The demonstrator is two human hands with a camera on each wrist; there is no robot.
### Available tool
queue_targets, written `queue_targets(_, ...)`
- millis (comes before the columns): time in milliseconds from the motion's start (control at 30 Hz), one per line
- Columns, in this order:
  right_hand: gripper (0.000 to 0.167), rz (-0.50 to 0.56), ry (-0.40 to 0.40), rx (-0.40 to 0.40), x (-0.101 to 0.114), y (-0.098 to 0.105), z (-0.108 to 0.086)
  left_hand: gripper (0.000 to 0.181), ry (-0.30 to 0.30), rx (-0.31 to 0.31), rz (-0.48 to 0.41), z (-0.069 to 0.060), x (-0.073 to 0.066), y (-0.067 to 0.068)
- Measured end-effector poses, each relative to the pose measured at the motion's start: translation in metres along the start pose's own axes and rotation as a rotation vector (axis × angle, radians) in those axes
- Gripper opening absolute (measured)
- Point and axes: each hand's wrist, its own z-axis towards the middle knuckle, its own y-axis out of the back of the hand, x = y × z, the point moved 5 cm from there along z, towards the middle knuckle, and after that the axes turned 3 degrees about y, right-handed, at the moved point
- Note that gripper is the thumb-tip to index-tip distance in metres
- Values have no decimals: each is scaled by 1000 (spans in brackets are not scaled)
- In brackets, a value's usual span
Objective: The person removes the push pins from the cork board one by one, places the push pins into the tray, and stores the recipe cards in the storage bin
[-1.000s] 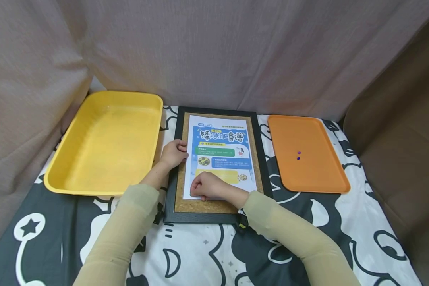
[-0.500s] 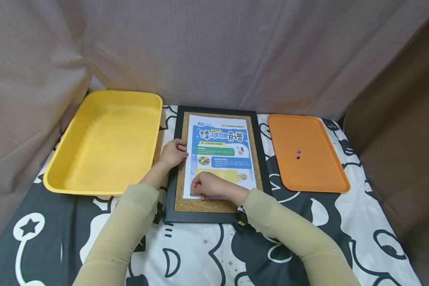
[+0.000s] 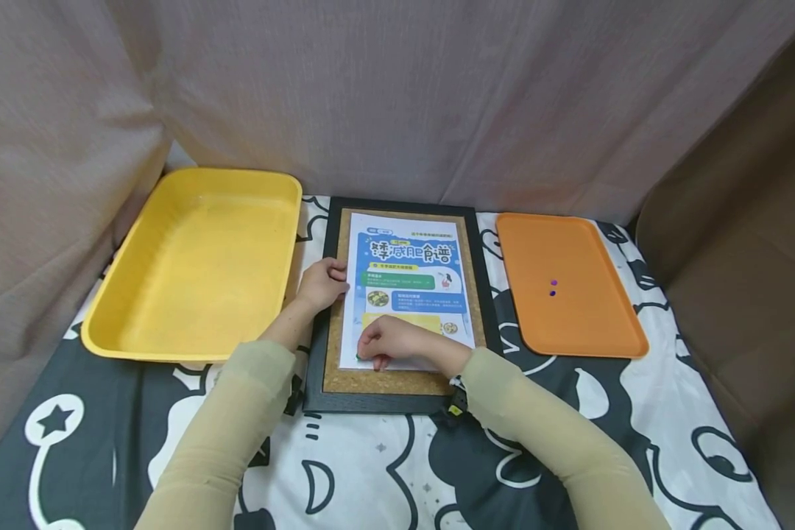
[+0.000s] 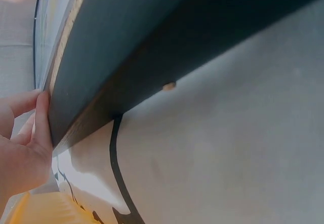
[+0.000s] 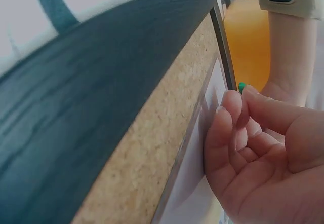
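Right hand [image 3: 394, 340] pinches tiny green pin-like piece [image 5: 242, 86] at lower left of blue-and-white printed paper sheet [image 3: 414, 254], mid-frame; left hand [image 3: 323, 284] touches sheet's left edge, where light pressure could let it skew.

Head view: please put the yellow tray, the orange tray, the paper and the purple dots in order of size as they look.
Yellow tray
Paper and orange tray: too alike to rank; the right hand partly covers the paper
Purple dots
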Motion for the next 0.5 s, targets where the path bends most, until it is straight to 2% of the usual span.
queue_targets(500, 19, 9, -29, -81, -9, 30, -19, 40, 21, 7, -2, 1, 2, -2)
